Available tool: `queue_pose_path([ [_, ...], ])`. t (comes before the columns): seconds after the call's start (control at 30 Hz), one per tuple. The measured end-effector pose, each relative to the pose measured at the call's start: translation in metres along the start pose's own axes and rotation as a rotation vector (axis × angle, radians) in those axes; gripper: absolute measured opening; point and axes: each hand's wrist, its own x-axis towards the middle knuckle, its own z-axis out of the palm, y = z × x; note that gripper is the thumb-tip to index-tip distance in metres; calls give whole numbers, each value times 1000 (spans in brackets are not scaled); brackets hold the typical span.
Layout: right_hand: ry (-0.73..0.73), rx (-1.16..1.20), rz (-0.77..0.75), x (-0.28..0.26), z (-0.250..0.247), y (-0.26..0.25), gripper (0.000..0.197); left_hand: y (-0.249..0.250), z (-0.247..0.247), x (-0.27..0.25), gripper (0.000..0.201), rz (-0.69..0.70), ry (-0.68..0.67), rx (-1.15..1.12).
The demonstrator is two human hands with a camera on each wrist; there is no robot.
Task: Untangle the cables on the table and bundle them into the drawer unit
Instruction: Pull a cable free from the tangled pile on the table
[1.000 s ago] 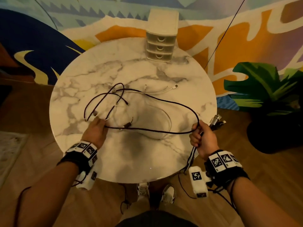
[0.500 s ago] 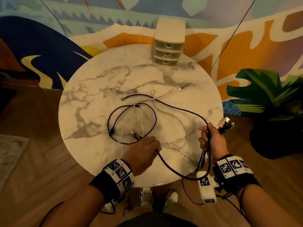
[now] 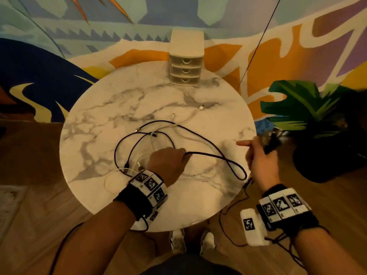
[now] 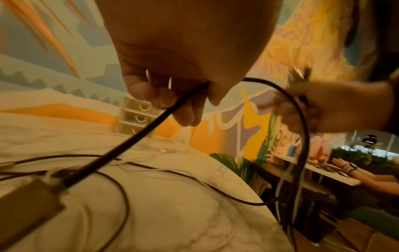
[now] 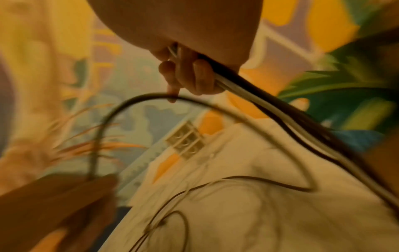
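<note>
Black cable [image 3: 210, 154] and thin white cables [image 3: 186, 121] lie looped and crossed on the round marble table [image 3: 95, 124]. My left hand [image 3: 168, 161] grips the black cable [image 4: 138, 134] above the table's middle. My right hand [image 3: 258, 155] sits over the right rim, its lower fingers curled round a bundle of black and white cables [image 5: 248, 92], plug ends sticking out above the fist [image 3: 272, 135], forefinger pointing left. A black loop hangs between the two hands. The cream three-drawer unit [image 3: 185, 62] stands at the far edge, all drawers closed.
A potted green plant [image 3: 317, 126] stands on the floor just right of the table. A painted wall runs behind it. Wooden floor and my shoes [image 3: 190, 243] show below the near rim. Another person's arms rest at a distant table [image 4: 356, 173].
My left hand slid right along the black cable and lifted it toward my right hand. My right hand stayed at the right rim and stuck out its forefinger. The loops shifted right.
</note>
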Motion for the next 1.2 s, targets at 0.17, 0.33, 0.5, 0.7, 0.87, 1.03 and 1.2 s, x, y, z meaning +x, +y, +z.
queue_pose_path([
  [0.17,-516,-611,-104,-21,43,-5,46,29,0,3,31,5,37,-15],
  [0.33,-670,-266,36,-14,39,18,50,9,18,6,29,-1,-94,-237],
  [0.5,-545,-200,36,7,17,32,37,-46,35,5,30,-58,-188,-209],
  [0.7,-397,-269,133,18,6,63,37,-14,-23,1,22,23,-119,-779],
  [0.87,-576,-164,161,-4,16,87,28,22,-34,7,10,-10,253,-1229],
  [1.03,-590,-244,125,-14,20,102,43,27,-30,12,16,-87,266,-1264],
  [1.2,-452,-6,29,-4,-2,51,39,33,-24,9,18,74,82,-912],
])
